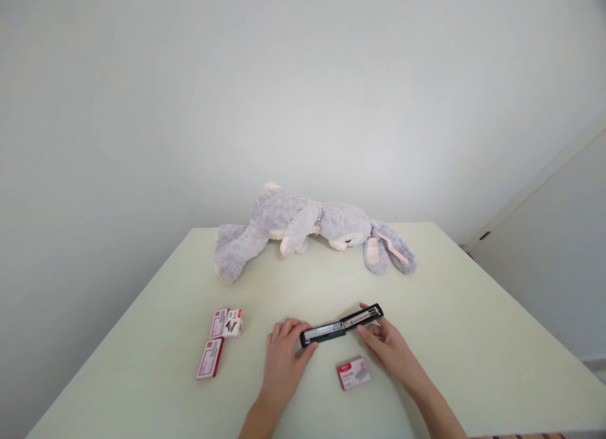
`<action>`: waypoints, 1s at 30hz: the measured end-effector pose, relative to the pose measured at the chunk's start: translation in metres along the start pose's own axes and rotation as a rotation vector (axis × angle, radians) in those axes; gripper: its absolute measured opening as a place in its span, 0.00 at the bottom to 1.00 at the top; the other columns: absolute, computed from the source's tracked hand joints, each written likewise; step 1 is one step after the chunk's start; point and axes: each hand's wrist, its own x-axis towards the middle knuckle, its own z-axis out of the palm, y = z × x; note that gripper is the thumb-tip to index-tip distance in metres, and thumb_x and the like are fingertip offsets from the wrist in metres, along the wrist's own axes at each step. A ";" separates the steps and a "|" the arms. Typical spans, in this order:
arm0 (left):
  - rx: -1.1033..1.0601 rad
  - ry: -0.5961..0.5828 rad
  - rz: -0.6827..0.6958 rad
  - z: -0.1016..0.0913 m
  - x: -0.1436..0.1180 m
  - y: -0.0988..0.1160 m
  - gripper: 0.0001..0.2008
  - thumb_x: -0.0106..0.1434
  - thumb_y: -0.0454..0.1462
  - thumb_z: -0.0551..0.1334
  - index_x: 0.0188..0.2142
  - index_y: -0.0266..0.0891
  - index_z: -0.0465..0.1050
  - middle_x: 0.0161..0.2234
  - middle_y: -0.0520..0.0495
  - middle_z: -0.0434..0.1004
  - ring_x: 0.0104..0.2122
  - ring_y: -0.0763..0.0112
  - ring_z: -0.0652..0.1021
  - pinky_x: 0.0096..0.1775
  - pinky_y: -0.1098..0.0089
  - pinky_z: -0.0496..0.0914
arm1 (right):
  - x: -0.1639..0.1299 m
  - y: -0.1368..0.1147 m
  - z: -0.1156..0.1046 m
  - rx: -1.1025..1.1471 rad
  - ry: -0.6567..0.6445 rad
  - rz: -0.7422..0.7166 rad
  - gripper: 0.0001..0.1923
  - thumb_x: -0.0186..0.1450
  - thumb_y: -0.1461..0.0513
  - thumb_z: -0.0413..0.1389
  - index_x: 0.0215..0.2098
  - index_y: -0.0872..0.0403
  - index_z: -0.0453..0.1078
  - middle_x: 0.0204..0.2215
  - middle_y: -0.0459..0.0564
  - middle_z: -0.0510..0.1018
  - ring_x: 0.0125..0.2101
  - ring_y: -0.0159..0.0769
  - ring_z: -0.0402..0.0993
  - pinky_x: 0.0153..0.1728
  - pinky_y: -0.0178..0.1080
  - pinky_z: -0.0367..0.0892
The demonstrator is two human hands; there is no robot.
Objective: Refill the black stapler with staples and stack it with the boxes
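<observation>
A black stapler (341, 325) lies swung open flat on the pale table (464, 325), its metal staple channel facing up. My left hand (284, 357) grips its near left end with fingers curled over it. My right hand (386, 345) touches the stapler's right half from behind, fingers on the black arm. A small red and white staple box (353, 372) lies on the table between my wrists, just in front of the stapler.
Two more red and white staple boxes lie to the left, one opened (227, 323) and one flat (210, 358). A grey plush rabbit (303, 227) lies along the table's far edge against a white wall.
</observation>
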 end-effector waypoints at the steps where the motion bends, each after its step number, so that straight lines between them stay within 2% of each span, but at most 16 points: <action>1: 0.000 0.000 -0.001 0.000 0.000 0.000 0.13 0.66 0.41 0.67 0.51 0.51 0.77 0.50 0.48 0.77 0.49 0.56 0.73 0.49 0.57 0.66 | 0.004 -0.008 0.003 0.022 -0.020 -0.027 0.35 0.67 0.38 0.54 0.61 0.53 0.65 0.22 0.36 0.59 0.19 0.29 0.51 0.20 0.33 0.48; 3: 0.002 0.002 -0.005 0.000 0.000 0.000 0.13 0.66 0.41 0.67 0.50 0.51 0.77 0.49 0.48 0.77 0.49 0.56 0.74 0.49 0.57 0.66 | 0.012 -0.023 0.010 0.026 -0.069 -0.075 0.34 0.67 0.39 0.55 0.59 0.54 0.67 0.22 0.36 0.57 0.20 0.29 0.50 0.21 0.33 0.48; 5: 0.002 0.004 -0.008 -0.001 0.000 0.001 0.13 0.65 0.41 0.68 0.50 0.51 0.78 0.49 0.49 0.78 0.49 0.56 0.74 0.49 0.58 0.66 | 0.019 -0.036 0.016 -0.100 -0.117 -0.148 0.29 0.67 0.42 0.57 0.54 0.54 0.71 0.22 0.36 0.57 0.22 0.30 0.54 0.24 0.34 0.51; 9: -0.003 0.012 -0.011 0.000 0.001 0.002 0.14 0.65 0.40 0.68 0.50 0.52 0.77 0.48 0.50 0.78 0.49 0.57 0.74 0.48 0.58 0.66 | 0.025 -0.052 0.030 -0.407 -0.200 -0.262 0.14 0.67 0.52 0.61 0.46 0.50 0.75 0.22 0.37 0.62 0.24 0.31 0.60 0.28 0.33 0.55; 12: -0.007 0.029 -0.018 0.001 0.000 0.002 0.13 0.64 0.40 0.68 0.49 0.49 0.77 0.47 0.50 0.78 0.48 0.56 0.74 0.48 0.58 0.66 | 0.024 -0.057 0.044 -0.485 -0.234 -0.294 0.09 0.62 0.61 0.64 0.42 0.48 0.76 0.23 0.37 0.67 0.26 0.31 0.65 0.31 0.33 0.54; 15: -0.013 0.069 -0.022 -0.002 -0.004 0.005 0.14 0.66 0.38 0.65 0.51 0.46 0.73 0.50 0.47 0.76 0.51 0.55 0.73 0.51 0.55 0.66 | 0.024 -0.057 0.053 -0.554 -0.217 -0.305 0.13 0.61 0.64 0.63 0.44 0.46 0.76 0.25 0.39 0.71 0.29 0.33 0.68 0.33 0.34 0.53; 18: -0.020 0.121 -0.022 -0.006 -0.011 0.017 0.15 0.68 0.32 0.57 0.54 0.42 0.70 0.53 0.43 0.73 0.55 0.55 0.71 0.55 0.53 0.64 | 0.028 -0.053 0.051 -0.607 -0.123 -0.272 0.10 0.61 0.62 0.63 0.41 0.47 0.76 0.27 0.41 0.73 0.30 0.35 0.67 0.32 0.35 0.51; 19: -0.031 0.097 0.016 -0.006 -0.014 0.023 0.16 0.67 0.29 0.54 0.52 0.42 0.70 0.52 0.43 0.74 0.54 0.56 0.71 0.55 0.53 0.64 | 0.030 -0.051 0.048 -0.619 -0.080 -0.255 0.09 0.60 0.61 0.63 0.40 0.48 0.75 0.28 0.42 0.74 0.30 0.35 0.67 0.32 0.36 0.50; 21: -0.073 -0.057 0.185 -0.003 -0.019 0.040 0.20 0.62 0.26 0.53 0.48 0.45 0.73 0.50 0.46 0.76 0.53 0.58 0.71 0.55 0.55 0.64 | 0.035 -0.046 0.040 -0.624 -0.011 -0.222 0.09 0.61 0.60 0.63 0.40 0.49 0.74 0.28 0.43 0.73 0.30 0.35 0.66 0.32 0.36 0.50; 23: -0.119 -0.282 0.403 0.002 -0.022 0.059 0.25 0.57 0.25 0.56 0.50 0.48 0.73 0.53 0.49 0.77 0.54 0.58 0.71 0.57 0.55 0.63 | 0.041 -0.040 0.031 -0.605 0.016 -0.199 0.15 0.62 0.58 0.62 0.47 0.48 0.74 0.26 0.41 0.71 0.27 0.34 0.65 0.30 0.36 0.50; 25: -0.132 -0.438 0.511 0.008 -0.023 0.074 0.33 0.54 0.25 0.58 0.57 0.50 0.70 0.59 0.51 0.74 0.58 0.59 0.69 0.60 0.56 0.61 | 0.044 -0.034 0.023 -0.567 0.015 -0.187 0.22 0.62 0.57 0.62 0.55 0.48 0.71 0.23 0.37 0.67 0.24 0.33 0.63 0.29 0.35 0.51; 27: -0.111 -0.479 0.463 0.009 -0.021 0.080 0.37 0.52 0.25 0.58 0.61 0.51 0.67 0.62 0.52 0.71 0.60 0.60 0.67 0.61 0.57 0.61 | 0.045 -0.027 0.015 -0.517 0.016 -0.174 0.27 0.63 0.54 0.62 0.60 0.49 0.68 0.21 0.36 0.64 0.24 0.33 0.62 0.28 0.35 0.52; 30: -0.049 -0.424 0.263 -0.003 -0.018 0.070 0.39 0.52 0.26 0.58 0.64 0.52 0.65 0.62 0.50 0.69 0.60 0.58 0.67 0.62 0.57 0.61 | 0.038 -0.017 0.007 -0.441 0.019 -0.150 0.30 0.66 0.49 0.60 0.62 0.53 0.68 0.21 0.36 0.61 0.23 0.33 0.61 0.27 0.35 0.54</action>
